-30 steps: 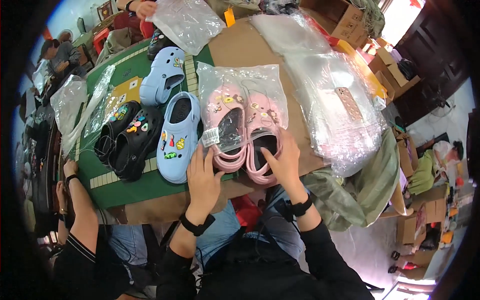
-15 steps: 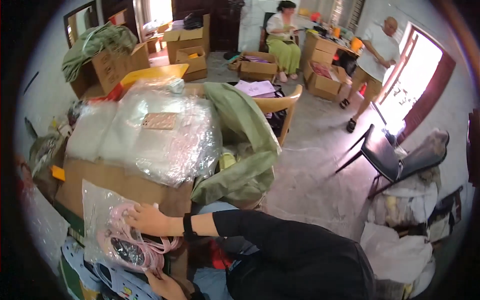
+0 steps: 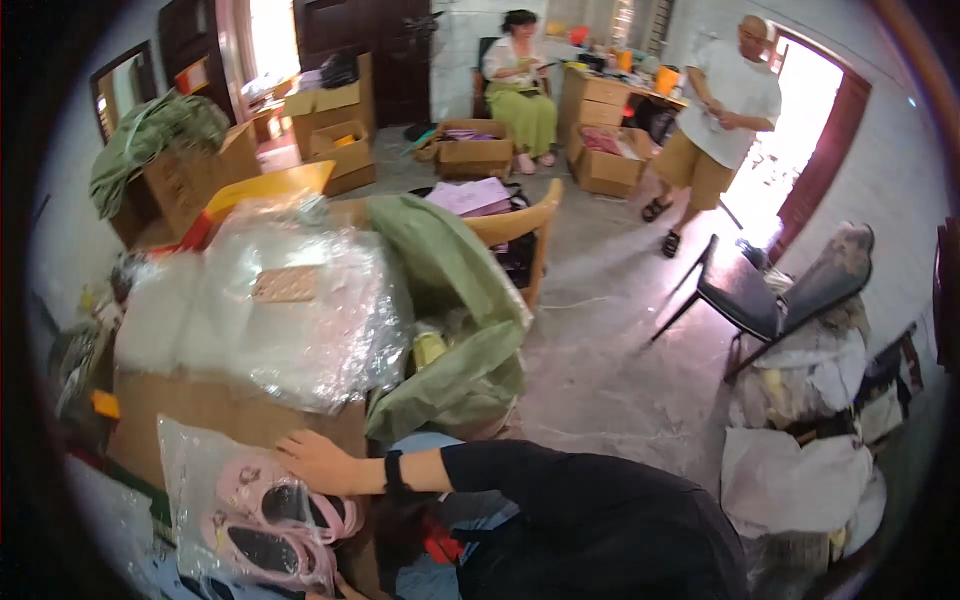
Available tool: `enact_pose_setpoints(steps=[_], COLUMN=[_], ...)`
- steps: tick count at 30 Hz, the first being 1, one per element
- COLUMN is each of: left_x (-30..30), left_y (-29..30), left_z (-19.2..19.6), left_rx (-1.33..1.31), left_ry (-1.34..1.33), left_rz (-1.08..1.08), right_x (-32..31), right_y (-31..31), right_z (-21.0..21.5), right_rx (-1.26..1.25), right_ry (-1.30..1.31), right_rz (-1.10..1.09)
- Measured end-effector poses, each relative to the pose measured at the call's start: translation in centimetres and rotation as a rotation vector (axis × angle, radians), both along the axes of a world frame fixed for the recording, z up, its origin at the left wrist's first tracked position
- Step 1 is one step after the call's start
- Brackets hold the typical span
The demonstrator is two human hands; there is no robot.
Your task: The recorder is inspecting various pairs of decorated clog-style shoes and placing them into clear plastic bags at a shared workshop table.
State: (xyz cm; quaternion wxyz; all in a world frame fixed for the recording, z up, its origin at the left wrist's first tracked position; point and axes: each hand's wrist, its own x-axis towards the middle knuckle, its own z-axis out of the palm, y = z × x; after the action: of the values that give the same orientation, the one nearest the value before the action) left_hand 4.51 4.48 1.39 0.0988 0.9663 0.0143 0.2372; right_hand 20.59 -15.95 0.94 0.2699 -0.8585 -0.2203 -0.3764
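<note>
A pair of pink clogs [image 3: 262, 548] lies side by side in a clear plastic bag [image 3: 185, 470] on the cardboard surface [image 3: 240, 410]. My right hand [image 3: 318, 462], with a dark band at the wrist, rests at the upper edge of the bag beside the farther clog. Its fingers are stretched out over the plastic. Only a small part of my left hand [image 3: 345, 588] shows at the lower edge, close to the heel ends of the clogs. The frame cuts off its fingers.
Beyond the clogs lies a stack of clear plastic bags [image 3: 250, 335] with a phone [image 3: 286, 284] on top. A green sack [image 3: 450, 270] stands beside it. Farther off are a black chair [image 3: 745, 300], open boxes [image 3: 475, 150], a seated person [image 3: 522, 90] and a standing person [image 3: 728, 95].
My right hand has slid off the middle of the bagged clogs to their far edge. My left hand has dropped mostly out of the picture. The whole view has shifted.
</note>
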Motion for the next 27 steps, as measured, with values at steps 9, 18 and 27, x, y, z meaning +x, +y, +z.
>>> enact_pose_setpoints(steps=[9,18,27], left_x=[-0.7,0.2,1.2], left_y=[1.5,-0.3,0.1], left_z=[0.8,2.1,2.1], left_rx=[-0.037,-0.093,-0.689], left_ry=[0.146,0.098,-0.256], left_rz=[-0.047,-0.04,0.087], right_x=[1.1,-0.5,-3.6], right_y=[-0.9,-3.2,0.3], right_z=[-3.2,-3.8,2.1], right_rx=[-0.062,-0.191,0.634], right_ry=[0.2,0.262,0.431], right_rz=[0.177,0.098,0.206])
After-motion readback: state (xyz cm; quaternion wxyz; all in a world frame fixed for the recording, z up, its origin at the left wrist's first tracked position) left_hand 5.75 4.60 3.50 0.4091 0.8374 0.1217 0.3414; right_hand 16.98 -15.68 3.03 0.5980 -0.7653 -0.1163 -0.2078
